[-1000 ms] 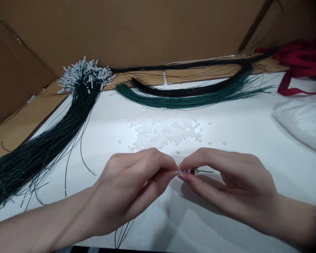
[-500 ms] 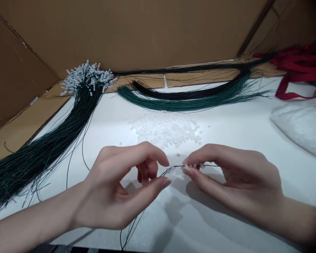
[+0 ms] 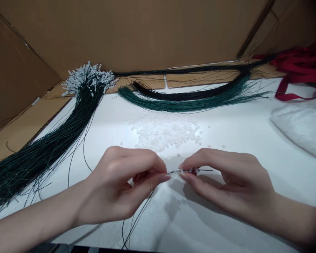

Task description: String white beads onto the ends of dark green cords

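A thin dark wire (image 3: pixel 205 170) is held nearly level, its bare tip pointing right. Small whitish, translucent beads (image 3: pixel 175 172) are strung along it in a row, some partly hidden.

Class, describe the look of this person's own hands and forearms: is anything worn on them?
The bare, ungloved left hand and bare, ungloved right hand have slim fingers. No rings, watch or bracelet show. The left forearm is sleeveless where visible; the right forearm darkens at the picture's edge, hiding any cuff there.
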A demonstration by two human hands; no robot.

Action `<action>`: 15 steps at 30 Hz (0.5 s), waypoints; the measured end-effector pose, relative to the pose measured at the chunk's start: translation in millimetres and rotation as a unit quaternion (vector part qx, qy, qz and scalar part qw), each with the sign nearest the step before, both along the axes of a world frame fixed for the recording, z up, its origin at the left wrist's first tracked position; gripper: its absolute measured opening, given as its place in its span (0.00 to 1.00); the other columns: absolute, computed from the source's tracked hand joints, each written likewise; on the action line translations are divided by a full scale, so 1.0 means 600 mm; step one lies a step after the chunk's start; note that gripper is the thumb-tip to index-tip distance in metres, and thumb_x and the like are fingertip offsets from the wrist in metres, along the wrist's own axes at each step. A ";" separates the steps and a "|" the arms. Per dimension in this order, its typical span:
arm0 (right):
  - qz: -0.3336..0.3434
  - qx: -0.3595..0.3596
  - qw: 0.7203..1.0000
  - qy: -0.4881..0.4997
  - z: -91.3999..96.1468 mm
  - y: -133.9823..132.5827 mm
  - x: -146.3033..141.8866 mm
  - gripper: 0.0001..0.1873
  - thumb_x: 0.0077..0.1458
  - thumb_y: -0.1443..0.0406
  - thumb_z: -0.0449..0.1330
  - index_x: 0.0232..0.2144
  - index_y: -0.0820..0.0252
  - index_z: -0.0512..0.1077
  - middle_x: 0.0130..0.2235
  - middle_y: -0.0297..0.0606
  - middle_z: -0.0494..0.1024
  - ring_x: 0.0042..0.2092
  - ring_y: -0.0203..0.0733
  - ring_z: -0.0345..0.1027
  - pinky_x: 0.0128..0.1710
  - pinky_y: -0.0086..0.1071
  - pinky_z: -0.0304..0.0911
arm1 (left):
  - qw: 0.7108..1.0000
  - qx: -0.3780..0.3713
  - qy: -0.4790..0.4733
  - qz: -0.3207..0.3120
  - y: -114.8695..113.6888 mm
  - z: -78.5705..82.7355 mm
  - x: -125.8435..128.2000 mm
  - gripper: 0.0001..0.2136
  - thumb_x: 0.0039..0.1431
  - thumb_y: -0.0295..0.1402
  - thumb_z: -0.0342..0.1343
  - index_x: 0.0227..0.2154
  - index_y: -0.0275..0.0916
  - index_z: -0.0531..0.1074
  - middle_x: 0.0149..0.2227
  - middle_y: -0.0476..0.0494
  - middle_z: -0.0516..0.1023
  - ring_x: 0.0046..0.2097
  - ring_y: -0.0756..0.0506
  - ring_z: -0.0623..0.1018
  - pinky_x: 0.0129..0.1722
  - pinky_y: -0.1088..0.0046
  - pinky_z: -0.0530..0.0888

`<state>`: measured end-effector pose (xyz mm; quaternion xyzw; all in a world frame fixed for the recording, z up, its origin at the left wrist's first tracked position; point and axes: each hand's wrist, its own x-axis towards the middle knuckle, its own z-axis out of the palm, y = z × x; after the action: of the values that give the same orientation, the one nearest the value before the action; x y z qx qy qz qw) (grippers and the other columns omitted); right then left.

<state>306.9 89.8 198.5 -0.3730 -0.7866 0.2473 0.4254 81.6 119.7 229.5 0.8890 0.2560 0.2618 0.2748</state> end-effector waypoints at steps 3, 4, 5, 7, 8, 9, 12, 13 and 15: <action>0.004 -0.005 1.000 0.000 0.000 0.000 0.000 0.04 0.54 0.74 0.63 0.32 0.64 0.75 0.29 0.32 0.79 0.29 0.27 0.71 0.30 0.20 0.65 | 1.000 0.004 0.003 0.000 0.001 -0.001 0.000 0.03 0.60 0.23 0.57 0.31 0.35 0.73 0.23 0.51 0.71 0.23 0.54 0.68 0.22 0.79 0.66; 0.005 -0.007 1.000 0.002 0.000 0.000 0.000 0.04 0.54 0.74 0.63 0.32 0.64 0.75 0.29 0.32 0.79 0.29 0.27 0.71 0.31 0.20 0.65 | 1.000 0.002 0.002 0.005 0.000 -0.002 0.001 0.02 0.60 0.24 0.57 0.32 0.35 0.73 0.23 0.51 0.71 0.23 0.54 0.68 0.22 0.79 0.66; 0.006 -0.008 1.000 0.004 0.000 0.000 0.000 0.04 0.54 0.74 0.63 0.32 0.63 0.75 0.29 0.32 0.79 0.30 0.27 0.71 0.31 0.19 0.66 | 1.000 0.000 0.001 0.010 0.000 -0.003 0.001 0.01 0.60 0.25 0.58 0.34 0.35 0.73 0.25 0.50 0.72 0.24 0.53 0.69 0.23 0.78 0.68; 0.011 -0.008 1.000 0.008 -0.001 0.000 0.000 0.03 0.54 0.74 0.64 0.32 0.63 0.75 0.29 0.32 0.79 0.29 0.27 0.72 0.31 0.19 0.66 | 1.000 -0.002 -0.004 0.016 -0.002 -0.005 0.003 0.07 0.59 0.27 0.60 0.40 0.35 0.72 0.29 0.48 0.74 0.26 0.52 0.71 0.25 0.78 0.71; 0.012 -0.008 1.000 0.011 -0.001 0.000 0.000 0.03 0.55 0.73 0.64 0.33 0.63 0.76 0.30 0.32 0.80 0.29 0.27 0.72 0.30 0.18 0.65 | 1.000 -0.001 -0.007 0.015 -0.003 -0.006 0.003 0.09 0.59 0.28 0.60 0.42 0.36 0.71 0.30 0.47 0.75 0.28 0.52 0.73 0.26 0.78 0.72; 0.014 -0.010 1.000 0.013 0.000 0.000 -0.001 0.03 0.55 0.73 0.63 0.33 0.63 0.76 0.30 0.31 0.80 0.29 0.27 0.72 0.29 0.17 0.65 | 1.000 0.000 -0.011 0.012 -0.005 -0.008 0.004 0.10 0.59 0.27 0.60 0.44 0.36 0.71 0.32 0.47 0.76 0.29 0.52 0.73 0.28 0.78 0.73; 0.006 -0.014 1.000 0.015 0.002 0.000 -0.002 0.04 0.54 0.75 0.63 0.32 0.64 0.76 0.29 0.30 0.81 0.28 0.25 0.72 0.28 0.15 0.64 | 1.000 -0.004 -0.025 -0.001 -0.008 -0.014 0.006 0.08 0.61 0.23 0.58 0.43 0.36 0.71 0.34 0.47 0.77 0.31 0.53 0.75 0.30 0.79 0.73; 0.000 -0.014 1.000 0.013 0.002 -0.001 -0.002 0.05 0.54 0.75 0.63 0.32 0.64 0.76 0.29 0.30 0.81 0.28 0.25 0.72 0.28 0.14 0.64 | 1.000 -0.003 -0.027 -0.003 -0.008 -0.015 0.007 0.09 0.60 0.21 0.58 0.43 0.35 0.72 0.35 0.46 0.78 0.32 0.53 0.75 0.32 0.80 0.73; -0.010 -0.009 1.000 0.011 0.003 -0.001 -0.003 0.05 0.53 0.75 0.64 0.32 0.64 0.77 0.28 0.30 0.81 0.28 0.25 0.72 0.28 0.14 0.64 | 0.999 0.004 -0.034 -0.002 -0.009 -0.018 0.006 0.11 0.59 0.19 0.58 0.44 0.34 0.72 0.36 0.46 0.78 0.34 0.53 0.76 0.33 0.80 0.72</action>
<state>305.4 89.0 200.6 -0.3819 -0.7759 0.2540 0.4331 85.5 114.2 218.8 0.8813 0.2437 0.2924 0.2801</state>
